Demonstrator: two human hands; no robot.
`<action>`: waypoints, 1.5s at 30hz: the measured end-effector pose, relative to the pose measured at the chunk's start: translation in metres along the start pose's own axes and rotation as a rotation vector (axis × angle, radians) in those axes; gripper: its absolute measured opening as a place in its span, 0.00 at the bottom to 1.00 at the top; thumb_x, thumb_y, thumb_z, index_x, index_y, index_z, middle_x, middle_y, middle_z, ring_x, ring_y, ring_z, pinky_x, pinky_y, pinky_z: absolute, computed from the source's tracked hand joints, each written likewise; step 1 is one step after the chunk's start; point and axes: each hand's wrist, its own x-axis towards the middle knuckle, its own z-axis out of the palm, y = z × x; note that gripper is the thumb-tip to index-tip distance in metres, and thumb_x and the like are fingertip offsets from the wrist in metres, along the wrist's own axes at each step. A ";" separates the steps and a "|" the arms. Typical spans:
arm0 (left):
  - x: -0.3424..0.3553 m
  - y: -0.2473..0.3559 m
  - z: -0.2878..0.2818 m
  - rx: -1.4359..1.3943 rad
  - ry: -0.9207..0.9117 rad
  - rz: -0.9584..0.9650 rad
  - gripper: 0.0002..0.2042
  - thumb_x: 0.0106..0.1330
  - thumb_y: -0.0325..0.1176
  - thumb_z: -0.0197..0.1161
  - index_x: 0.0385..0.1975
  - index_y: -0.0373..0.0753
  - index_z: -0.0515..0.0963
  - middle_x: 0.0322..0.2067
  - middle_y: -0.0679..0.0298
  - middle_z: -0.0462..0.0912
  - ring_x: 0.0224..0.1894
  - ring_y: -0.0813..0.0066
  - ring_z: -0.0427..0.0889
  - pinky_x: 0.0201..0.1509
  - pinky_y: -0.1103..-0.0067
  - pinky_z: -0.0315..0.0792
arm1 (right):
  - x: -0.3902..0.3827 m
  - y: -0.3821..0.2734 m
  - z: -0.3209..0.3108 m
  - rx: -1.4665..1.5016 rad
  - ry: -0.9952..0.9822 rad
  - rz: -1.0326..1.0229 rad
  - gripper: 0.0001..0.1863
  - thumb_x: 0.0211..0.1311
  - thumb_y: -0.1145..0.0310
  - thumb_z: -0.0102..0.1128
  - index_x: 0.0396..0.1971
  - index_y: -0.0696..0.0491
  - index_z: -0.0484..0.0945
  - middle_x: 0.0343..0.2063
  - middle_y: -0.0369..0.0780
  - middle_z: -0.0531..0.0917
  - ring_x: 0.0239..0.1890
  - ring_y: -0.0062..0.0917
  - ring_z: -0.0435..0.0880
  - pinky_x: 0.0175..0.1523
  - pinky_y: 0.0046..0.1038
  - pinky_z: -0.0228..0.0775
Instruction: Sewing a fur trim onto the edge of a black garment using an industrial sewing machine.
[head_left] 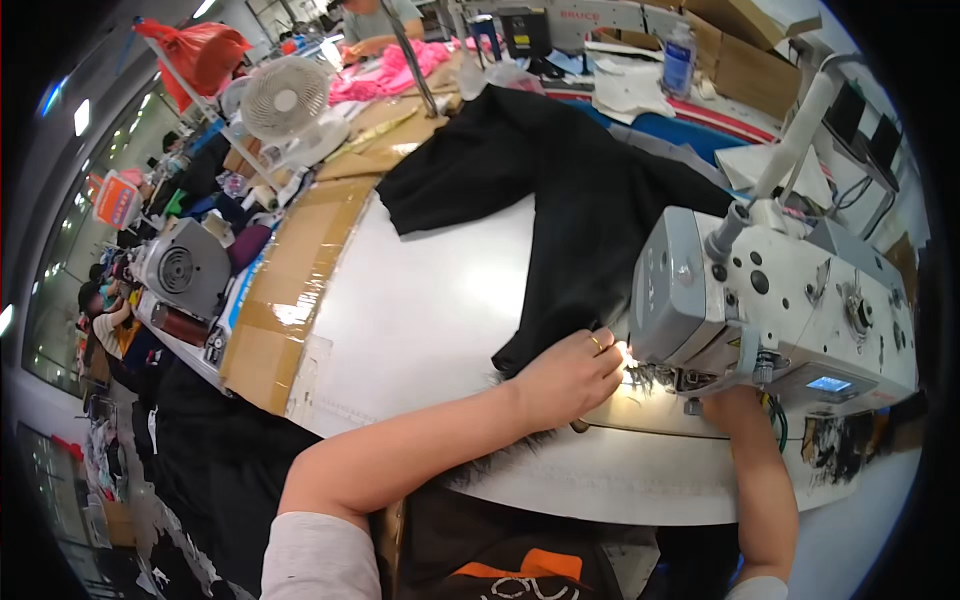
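Note:
A black garment with sleeves lies spread over the white sewing table. Its near end runs beneath my left hand, which wears a ring and has its fingers bent down and closed on the cloth just left of the lit needle area. Dark fluffy fur trim shows below that hand's wrist, and more of it lies under the lamp. My right hand reaches in under the head of the grey-white sewing machine; its fingers are hidden behind the machine's parts.
Brown cardboard covered in clear tape edges the table's left side. Beyond it stand a white fan and a grey motor-like machine. Pink cloth, a bottle and cardboard boxes are at the back, where another person sits.

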 end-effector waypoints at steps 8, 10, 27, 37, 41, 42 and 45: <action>-0.007 -0.001 -0.001 0.071 -0.023 -0.019 0.12 0.60 0.34 0.60 0.38 0.33 0.80 0.51 0.55 0.78 0.54 0.60 0.73 0.53 0.74 0.71 | 0.021 -0.066 -0.083 0.272 -0.437 0.433 0.29 0.65 0.57 0.56 0.65 0.50 0.74 0.66 0.48 0.74 0.69 0.46 0.69 0.72 0.47 0.61; -0.005 0.001 -0.003 0.062 -0.032 -0.039 0.12 0.60 0.33 0.60 0.39 0.33 0.80 0.51 0.56 0.78 0.54 0.60 0.73 0.53 0.73 0.71 | 0.015 -0.059 -0.075 0.157 -0.440 0.273 0.29 0.64 0.58 0.57 0.65 0.49 0.74 0.63 0.49 0.76 0.67 0.48 0.71 0.70 0.47 0.64; -0.008 -0.003 -0.004 -0.140 0.086 -0.184 0.09 0.57 0.27 0.59 0.38 0.39 0.77 0.41 0.64 0.78 0.50 0.62 0.75 0.45 0.68 0.70 | 0.006 -0.045 -0.045 0.124 0.101 -0.060 0.13 0.68 0.63 0.54 0.49 0.42 0.81 0.42 0.42 0.87 0.42 0.42 0.87 0.41 0.44 0.80; -0.011 0.009 -0.002 -0.227 0.245 -0.291 0.11 0.53 0.21 0.66 0.36 0.42 0.80 0.38 0.69 0.83 0.45 0.63 0.80 0.48 0.71 0.72 | -0.002 -0.052 -0.044 0.219 0.182 -0.030 0.09 0.58 0.64 0.61 0.38 0.46 0.83 0.33 0.39 0.86 0.37 0.42 0.85 0.39 0.42 0.79; -0.018 0.020 -0.006 -0.225 0.190 -0.250 0.15 0.52 0.23 0.66 0.42 0.43 0.82 0.41 0.70 0.82 0.47 0.66 0.79 0.48 0.71 0.72 | -0.003 -0.053 -0.057 0.335 0.282 -0.297 0.12 0.59 0.65 0.65 0.43 0.40 0.84 0.30 0.39 0.84 0.34 0.40 0.85 0.36 0.41 0.79; -0.020 0.021 -0.008 -0.196 0.188 -0.239 0.17 0.52 0.24 0.66 0.44 0.43 0.83 0.41 0.70 0.82 0.48 0.67 0.79 0.48 0.71 0.71 | -0.003 -0.054 -0.057 0.338 0.277 -0.288 0.12 0.59 0.65 0.65 0.43 0.40 0.84 0.30 0.39 0.84 0.34 0.40 0.85 0.36 0.41 0.79; -0.019 0.021 -0.011 -0.198 0.142 -0.232 0.18 0.51 0.26 0.65 0.45 0.42 0.83 0.42 0.70 0.82 0.50 0.67 0.78 0.48 0.71 0.71 | -0.002 -0.053 -0.054 0.154 0.315 -0.296 0.11 0.55 0.67 0.69 0.40 0.40 0.85 0.27 0.39 0.82 0.31 0.38 0.84 0.35 0.40 0.78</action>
